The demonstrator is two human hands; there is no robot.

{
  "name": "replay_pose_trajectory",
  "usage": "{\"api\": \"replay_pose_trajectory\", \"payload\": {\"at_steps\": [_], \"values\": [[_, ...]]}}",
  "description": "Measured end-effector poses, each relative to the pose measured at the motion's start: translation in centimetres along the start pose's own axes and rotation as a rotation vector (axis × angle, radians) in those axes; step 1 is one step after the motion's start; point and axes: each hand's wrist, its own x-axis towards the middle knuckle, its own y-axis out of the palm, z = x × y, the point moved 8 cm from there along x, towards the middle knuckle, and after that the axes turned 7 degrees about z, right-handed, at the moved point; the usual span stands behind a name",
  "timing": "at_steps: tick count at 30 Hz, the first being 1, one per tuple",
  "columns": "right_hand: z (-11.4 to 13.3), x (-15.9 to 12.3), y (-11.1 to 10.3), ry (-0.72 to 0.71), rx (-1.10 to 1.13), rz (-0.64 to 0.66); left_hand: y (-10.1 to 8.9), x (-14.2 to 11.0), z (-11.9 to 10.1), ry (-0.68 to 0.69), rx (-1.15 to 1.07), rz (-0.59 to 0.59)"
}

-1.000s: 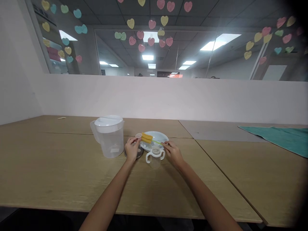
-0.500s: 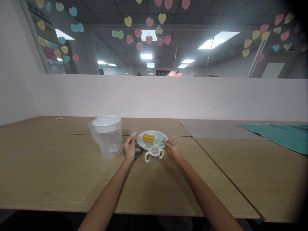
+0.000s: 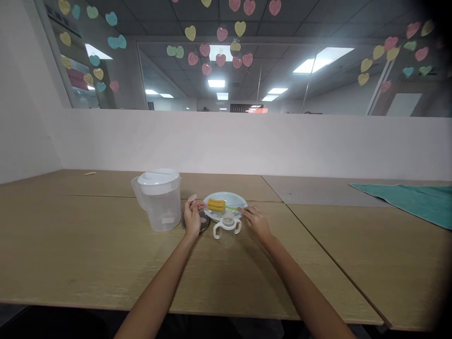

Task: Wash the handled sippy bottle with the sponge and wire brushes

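Note:
My right hand [image 3: 257, 222] is closed on the thin green handle of a bottle brush with a yellow sponge head [image 3: 216, 205]. The sponge is over the white plate [image 3: 226, 194], pointing left. My left hand [image 3: 192, 217] pinches a small pale round bottle part [image 3: 192, 198], teat-like in look, just left of the sponge head. Between my hands a clear baby bottle with white handles [image 3: 227, 230] stands upright without a lid, in front of the plate. Another small clear piece lies on the plate, partly hidden by the bottle. Beneath my left hand sits a dark round dish [image 3: 203, 225].
A lidded translucent pitcher [image 3: 160, 202] stands left of my left hand. A green cloth [image 3: 413, 200] lies at the far right. A small flat pale piece [image 3: 90, 173] rests at the back left. The wall [image 3: 226, 141] rises behind the table.
The sponge head has moved slightly left towards the part in my left hand. That part has turned and shifted a little left. The bottle stands where it was.

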Motion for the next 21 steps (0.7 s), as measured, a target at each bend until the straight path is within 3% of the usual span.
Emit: {"api": "replay_pose_trajectory", "payload": {"at_steps": [3,5,9,15,21], "values": [[-0.6,-0.1,-0.4,0.072,0.01,-0.05,-1.8,0.1,-0.6,0.015,-0.017,-0.145],[-1.0,-0.2,-0.7,0.125,0.023,-0.085,-2.4,0.2,-0.9,0.023,0.044,-0.171],[-1.8,-0.5,-1.1,0.241,0.019,-0.114,-2.2,0.2,-0.1,-0.006,0.141,-0.11],[-2.7,-0.7,-1.1,0.401,-0.038,-0.038,-2.0,0.4,1.5,-0.068,0.294,-0.036],[-2.7,-0.9,-0.9,0.44,-0.135,0.015,-2.5,0.5,1.7,-0.122,0.498,0.001]]}}
